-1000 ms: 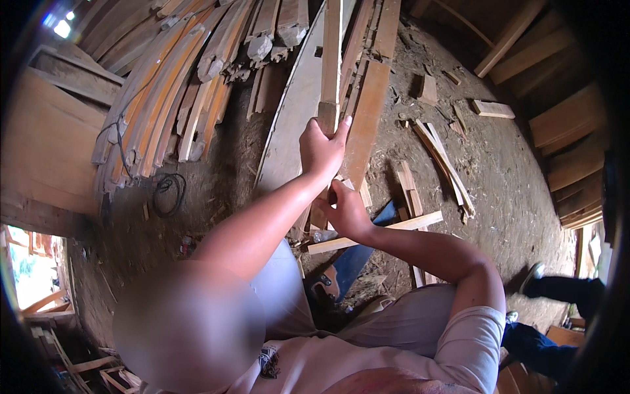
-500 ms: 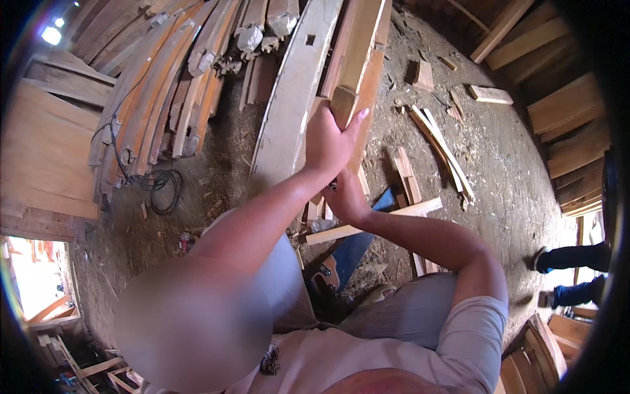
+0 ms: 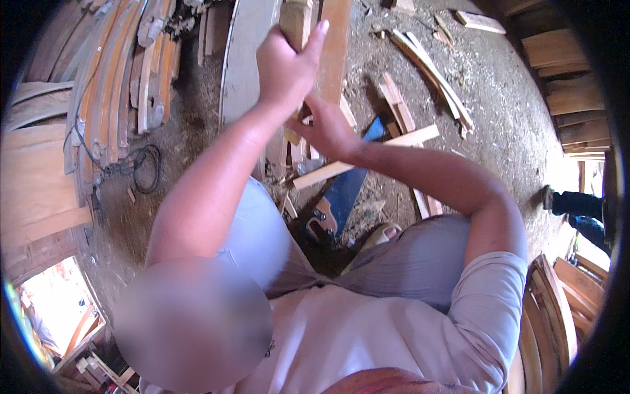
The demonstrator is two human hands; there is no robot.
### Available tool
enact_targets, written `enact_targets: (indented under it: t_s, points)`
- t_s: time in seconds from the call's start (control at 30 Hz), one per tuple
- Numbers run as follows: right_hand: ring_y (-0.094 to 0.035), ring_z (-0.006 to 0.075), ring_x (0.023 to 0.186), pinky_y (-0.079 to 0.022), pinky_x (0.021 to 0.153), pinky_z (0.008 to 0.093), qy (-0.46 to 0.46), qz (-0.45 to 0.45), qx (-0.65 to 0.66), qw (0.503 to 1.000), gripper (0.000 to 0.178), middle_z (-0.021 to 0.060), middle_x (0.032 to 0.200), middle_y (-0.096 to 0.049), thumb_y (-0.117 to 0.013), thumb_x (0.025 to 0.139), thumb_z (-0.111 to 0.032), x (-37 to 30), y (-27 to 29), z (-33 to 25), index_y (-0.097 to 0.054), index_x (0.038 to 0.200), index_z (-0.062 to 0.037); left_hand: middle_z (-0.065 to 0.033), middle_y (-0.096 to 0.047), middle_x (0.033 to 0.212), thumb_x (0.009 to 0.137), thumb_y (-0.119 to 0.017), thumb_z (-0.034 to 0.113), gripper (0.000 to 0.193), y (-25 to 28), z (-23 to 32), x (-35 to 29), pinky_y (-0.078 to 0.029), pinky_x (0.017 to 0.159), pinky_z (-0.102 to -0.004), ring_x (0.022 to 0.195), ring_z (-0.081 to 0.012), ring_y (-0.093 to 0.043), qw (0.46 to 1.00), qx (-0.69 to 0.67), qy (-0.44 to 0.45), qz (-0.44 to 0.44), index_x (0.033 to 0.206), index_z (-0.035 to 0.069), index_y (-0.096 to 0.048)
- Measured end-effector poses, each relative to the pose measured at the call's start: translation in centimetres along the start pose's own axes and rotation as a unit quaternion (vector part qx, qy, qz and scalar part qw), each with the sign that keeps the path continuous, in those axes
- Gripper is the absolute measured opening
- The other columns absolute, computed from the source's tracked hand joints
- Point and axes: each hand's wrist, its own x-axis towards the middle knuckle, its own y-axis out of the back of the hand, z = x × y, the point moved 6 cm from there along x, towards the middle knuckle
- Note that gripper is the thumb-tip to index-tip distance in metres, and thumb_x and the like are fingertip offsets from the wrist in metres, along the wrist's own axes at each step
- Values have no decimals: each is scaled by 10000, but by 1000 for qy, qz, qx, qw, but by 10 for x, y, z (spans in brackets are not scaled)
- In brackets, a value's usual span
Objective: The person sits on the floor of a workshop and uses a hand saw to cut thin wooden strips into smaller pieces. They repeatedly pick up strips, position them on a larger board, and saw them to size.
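My left hand (image 3: 285,72) is closed around the near end of a squared wooden beam (image 3: 295,23), its thumb lying along the beam's right side. Just below it, my right hand (image 3: 325,128) has its fingers curled in under my left wrist. A small yellowish bit shows by those fingertips, but what they grip is hidden. On the left of the beam lies a long pale grey board (image 3: 244,59); on its right runs an orange-brown plank (image 3: 333,56). A handsaw (image 3: 344,200) with a blue blade and wooden handle rests on the ground before my legs.
Wood offcuts (image 3: 367,157) lie crossed over the saw blade. Thin curved strips (image 3: 436,82) lie farther right. At left stand stacked timbers (image 3: 108,85) and a coiled black cable (image 3: 146,167). Another person's legs (image 3: 577,207) show at the right edge.
The view has shifted, so the boards, saw and ground sit higher in the picture. Both my hands appear higher and farther left, the left still gripping the beam.
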Motion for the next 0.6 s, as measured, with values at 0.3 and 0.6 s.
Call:
enact_targets:
  t_s: [0.3, 0.6]
  points:
    - [-682, 274, 798, -529, 712, 432, -113, -238, -329, 907, 311, 163, 877, -697, -758, 879, -294, -25, 138, 179, -656, 996, -25, -191, -730, 781, 887, -760, 509, 554, 36, -33, 25, -591, 681, -418, 731, -315, -752, 977, 197, -74, -18, 894, -37, -664]
    - [-679, 364, 818, -523, 763, 492, -138, -533, -101, 829, 358, 194, 884, -706, -681, 941, -358, -188, 18, 145, -685, 964, -1, -236, -727, 814, 879, -740, 562, 620, 66, -68, 29, -589, 695, -454, 781, -357, -748, 958, 283, -21, -51, 911, -52, -668]
